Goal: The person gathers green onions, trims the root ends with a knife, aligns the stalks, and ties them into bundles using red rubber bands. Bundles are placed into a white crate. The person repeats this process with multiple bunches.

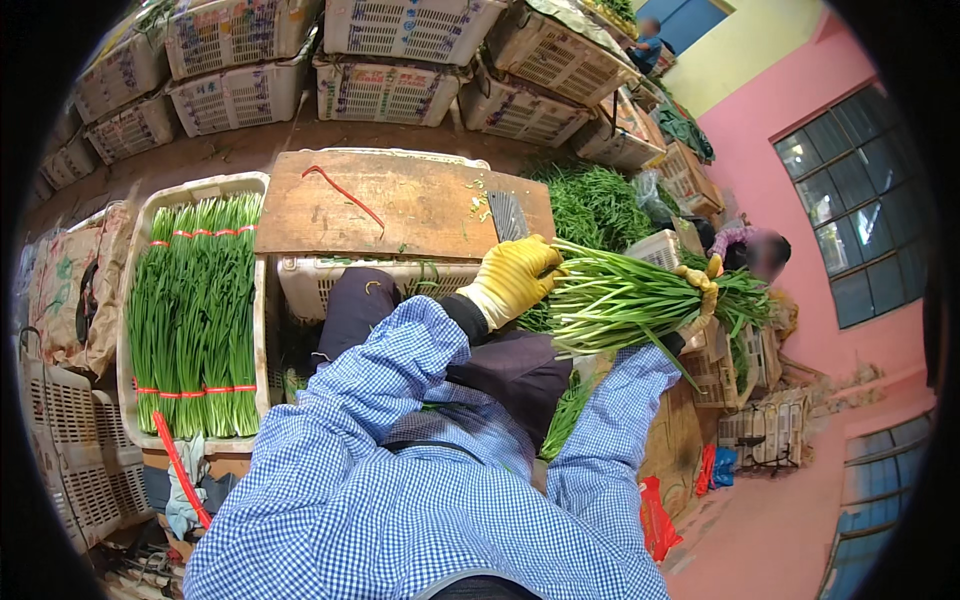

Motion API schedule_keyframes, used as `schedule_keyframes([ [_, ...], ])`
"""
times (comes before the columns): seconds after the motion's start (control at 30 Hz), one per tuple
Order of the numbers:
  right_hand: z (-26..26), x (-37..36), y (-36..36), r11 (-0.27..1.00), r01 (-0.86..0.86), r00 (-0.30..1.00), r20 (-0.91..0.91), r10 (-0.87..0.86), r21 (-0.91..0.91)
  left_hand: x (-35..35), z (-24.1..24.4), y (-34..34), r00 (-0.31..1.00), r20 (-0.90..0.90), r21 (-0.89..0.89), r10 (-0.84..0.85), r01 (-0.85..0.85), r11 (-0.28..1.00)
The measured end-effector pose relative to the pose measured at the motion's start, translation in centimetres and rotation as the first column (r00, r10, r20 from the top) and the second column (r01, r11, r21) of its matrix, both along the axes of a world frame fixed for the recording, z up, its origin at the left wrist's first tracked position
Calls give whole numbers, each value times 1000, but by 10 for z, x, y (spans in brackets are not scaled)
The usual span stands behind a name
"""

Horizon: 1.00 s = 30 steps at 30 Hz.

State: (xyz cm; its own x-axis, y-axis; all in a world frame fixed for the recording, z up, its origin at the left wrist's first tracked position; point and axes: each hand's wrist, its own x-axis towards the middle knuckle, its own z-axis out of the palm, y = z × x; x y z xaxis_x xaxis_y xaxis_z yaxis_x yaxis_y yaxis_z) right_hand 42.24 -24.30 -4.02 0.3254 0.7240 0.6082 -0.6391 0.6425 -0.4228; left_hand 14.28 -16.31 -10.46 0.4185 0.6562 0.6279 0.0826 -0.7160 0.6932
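Across the front of me is a loose bunch of garlic chives [626, 300], pale stem ends to the left and green leaves to the right. My right hand [699, 296], in a yellow glove, is wrapped around its leafy part. At the stem ends, my yellow-gloved left hand [517, 276] has its fingers curled and pinched against a few stalks; the fingertips are partly hidden. Beyond my left hand lies a wooden board [420, 202] with a red tie strip [345, 196], a dark ridged pad [508, 215] and pale scraps.
A white plastic crate [262, 315] at left holds several chive bundles [195, 300] tied with red bands. Loose chives [592, 202] are heaped behind the bunch. Stacked crates [390, 90] line the far side. A person [739, 247] sits at right, another [646, 46] farther back.
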Motion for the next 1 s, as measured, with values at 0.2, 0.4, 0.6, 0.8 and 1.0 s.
schedule_keyframes([
  [0.2, -9, 7, 2, 999, -16, 1000, -3, 16, -28, 16, -12, 2, 910, 413, -373, -38, 207, 904],
  [0.4, -11, 1, 1, 1000, -9, 1000, -26, 8, -26, 19, -40, 15, 691, 718, -637, 83, 604, 478],
  [0.6, 9, 10, -15, 999, 42, 995, -92, -44, -28, -49, -103, 43, 920, -279, -443, 276, -378, 813],
  [0.8, 2, 23, -15, 999, 42, 997, -69, -44, -20, -47, -96, 28, 943, -329, -354, 56, -178, 918],
  [1.0, -8, 20, -6, 994, 88, 995, -45, -91, -61, -7, -41, 20, 782, 523, -582, -339, 619, 528],
])
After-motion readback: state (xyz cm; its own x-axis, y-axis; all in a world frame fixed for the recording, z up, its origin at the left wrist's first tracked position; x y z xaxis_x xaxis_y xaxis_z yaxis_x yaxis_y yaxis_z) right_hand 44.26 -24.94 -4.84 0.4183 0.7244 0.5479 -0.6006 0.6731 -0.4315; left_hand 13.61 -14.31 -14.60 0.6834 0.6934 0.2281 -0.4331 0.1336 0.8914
